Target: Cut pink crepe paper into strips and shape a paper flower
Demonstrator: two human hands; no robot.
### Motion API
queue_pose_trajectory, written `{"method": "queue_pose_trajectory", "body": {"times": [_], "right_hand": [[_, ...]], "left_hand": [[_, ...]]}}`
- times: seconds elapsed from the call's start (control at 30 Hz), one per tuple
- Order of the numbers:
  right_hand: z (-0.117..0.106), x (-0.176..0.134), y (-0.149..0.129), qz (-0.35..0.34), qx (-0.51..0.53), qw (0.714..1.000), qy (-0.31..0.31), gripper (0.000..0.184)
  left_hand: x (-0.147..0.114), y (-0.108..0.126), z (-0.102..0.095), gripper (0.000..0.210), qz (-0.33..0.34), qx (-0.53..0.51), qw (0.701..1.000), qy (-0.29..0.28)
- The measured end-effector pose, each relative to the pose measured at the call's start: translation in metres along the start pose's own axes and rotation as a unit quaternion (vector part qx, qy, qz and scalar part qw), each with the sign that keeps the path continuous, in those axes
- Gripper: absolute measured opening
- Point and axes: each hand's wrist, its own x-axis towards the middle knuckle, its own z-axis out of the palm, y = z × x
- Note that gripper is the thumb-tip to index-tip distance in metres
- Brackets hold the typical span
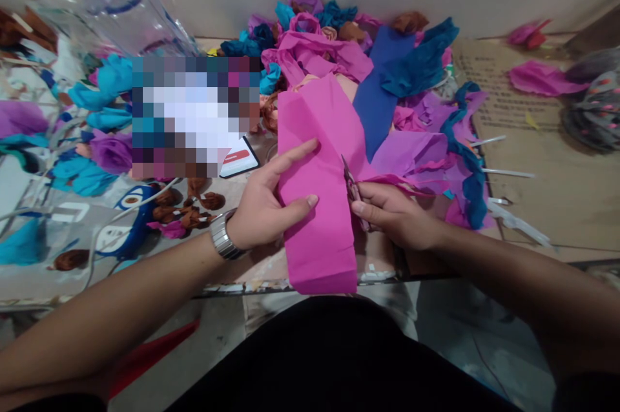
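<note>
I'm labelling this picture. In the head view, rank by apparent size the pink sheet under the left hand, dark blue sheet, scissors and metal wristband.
1. Pink sheet
2. Dark blue sheet
3. Scissors and metal wristband: too close to rank; the right hand partly covers the scissors.

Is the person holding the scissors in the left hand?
No, the right hand grips the scissors, while the left hand has its thumb and index finger spread over the pink sheet.

The sheet (pixel 320 250) in the left hand (pixel 264 205) is matt paper; the scissors (pixel 353 191) in the right hand (pixel 397 215), metal. Beyond the left, the bottle (pixel 140 18) is glossy, clear plastic.
</note>
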Motion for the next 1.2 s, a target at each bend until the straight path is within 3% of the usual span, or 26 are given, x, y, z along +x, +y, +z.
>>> {"method": "queue_pose_trajectory", "body": {"times": [0.33, 0.53, 0.77, 0.87, 0.97, 1.1, 1.2], "right_hand": [[-0.008, -0.001, -0.006, -0.013, -0.107, 0.994, 0.027, 0.038], [-0.01, 0.0, -0.007, -0.004, -0.128, 0.992, 0.007, 0.036], [-0.009, -0.004, -0.008, -0.028, -0.084, 0.993, -0.082, 0.033], [-0.008, -0.005, -0.007, -0.026, -0.043, 0.99, -0.133, 0.033], [-0.009, -0.006, -0.005, -0.01, -0.035, 0.987, -0.157, 0.036], [-0.011, -0.006, -0.002, 0.004, -0.04, 0.985, -0.166, 0.037], [-0.012, -0.006, -0.003, 0.004, -0.033, 0.984, -0.176, 0.036]], "left_hand": [[0.002, -0.008, 0.003, 0.066, -0.007, -0.051, 0.997, 0.048], [0.001, -0.002, 0.002, 0.062, 0.002, -0.017, 0.999, 0.044], [0.007, -0.017, 0.007, 0.094, 0.04, -0.003, 0.99, 0.134], [0.007, -0.026, 0.012, 0.105, 0.002, -0.077, 0.99, 0.119], [0.007, -0.03, 0.014, 0.107, -0.033, -0.106, 0.988, 0.106], [0.009, -0.028, 0.01, 0.107, 0.015, -0.057, 0.991, 0.124], [0.01, -0.025, 0.01, 0.093, -0.017, -0.116, 0.985, 0.126]]}}
